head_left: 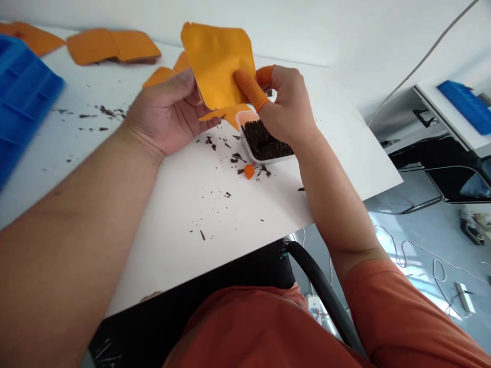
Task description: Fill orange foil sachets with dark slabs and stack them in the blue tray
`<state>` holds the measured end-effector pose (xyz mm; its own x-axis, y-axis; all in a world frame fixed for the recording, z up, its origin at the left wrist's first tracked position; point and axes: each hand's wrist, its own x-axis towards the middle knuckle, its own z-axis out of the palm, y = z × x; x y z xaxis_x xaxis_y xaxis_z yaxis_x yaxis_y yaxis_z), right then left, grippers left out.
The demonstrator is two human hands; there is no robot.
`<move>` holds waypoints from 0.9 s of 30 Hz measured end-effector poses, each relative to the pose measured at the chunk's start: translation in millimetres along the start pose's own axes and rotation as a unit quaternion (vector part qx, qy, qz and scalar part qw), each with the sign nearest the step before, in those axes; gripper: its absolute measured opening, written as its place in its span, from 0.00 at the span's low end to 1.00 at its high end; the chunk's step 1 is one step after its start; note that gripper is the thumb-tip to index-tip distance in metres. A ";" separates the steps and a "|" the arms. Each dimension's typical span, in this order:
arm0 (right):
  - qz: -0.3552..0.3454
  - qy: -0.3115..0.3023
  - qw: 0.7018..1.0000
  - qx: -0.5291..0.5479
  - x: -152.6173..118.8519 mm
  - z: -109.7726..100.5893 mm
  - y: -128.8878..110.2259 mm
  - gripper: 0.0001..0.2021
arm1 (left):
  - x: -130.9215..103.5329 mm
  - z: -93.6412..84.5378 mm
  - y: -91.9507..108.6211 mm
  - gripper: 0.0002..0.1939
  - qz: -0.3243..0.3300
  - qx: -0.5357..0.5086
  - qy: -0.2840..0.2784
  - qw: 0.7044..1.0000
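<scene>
An orange square packet-like piece (220,64) with rounded corners is held up above the table. My right hand (287,105) pinches its lower right side, an orange finger cot on the thumb and another on the forefinger. My left hand (172,112) is at its left edge, thumb beside it and fingertips partly hidden behind; the grip looks light. Below my right hand stands a clear plastic tub (264,159) with thin dark brown sticks (261,135) inside, some lined up in a row. More orange pieces (228,115) lie behind and under my hands.
Flat orange pieces (115,46) lie along the back of the white table (184,194). A blue plastic bin (23,97) stands at the left. Dark crumbs and a small orange scrap (249,171) are scattered near the tub. A black chair armrest (322,286) is below the front edge.
</scene>
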<state>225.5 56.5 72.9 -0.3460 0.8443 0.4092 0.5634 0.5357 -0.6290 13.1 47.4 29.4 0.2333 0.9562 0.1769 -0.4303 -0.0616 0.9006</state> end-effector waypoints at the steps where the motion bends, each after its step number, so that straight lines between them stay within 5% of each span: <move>1: 0.004 -0.001 1.000 -0.002 -0.5 0.1 -0.8 0.21 | -0.4 0.4 0.2 0.11 0.001 -0.002 0.003 1.000; 16: 0.016 -0.007 1.000 0.002 -0.4 -0.9 0.7 0.17 | -0.2 3.1 0.2 0.08 -0.021 0.036 0.008 0.999; 27: 0.011 0.016 1.000 -0.003 -0.2 4.4 5.2 0.17 | 13.7 -13.3 -10.2 0.15 0.033 0.113 0.126 0.985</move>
<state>225.2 59.2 66.7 -0.3097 0.8550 0.4160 0.5744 0.5169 -0.6348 9.1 64.9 17.4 -0.0244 0.9870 0.1587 -0.2261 -0.1601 0.9609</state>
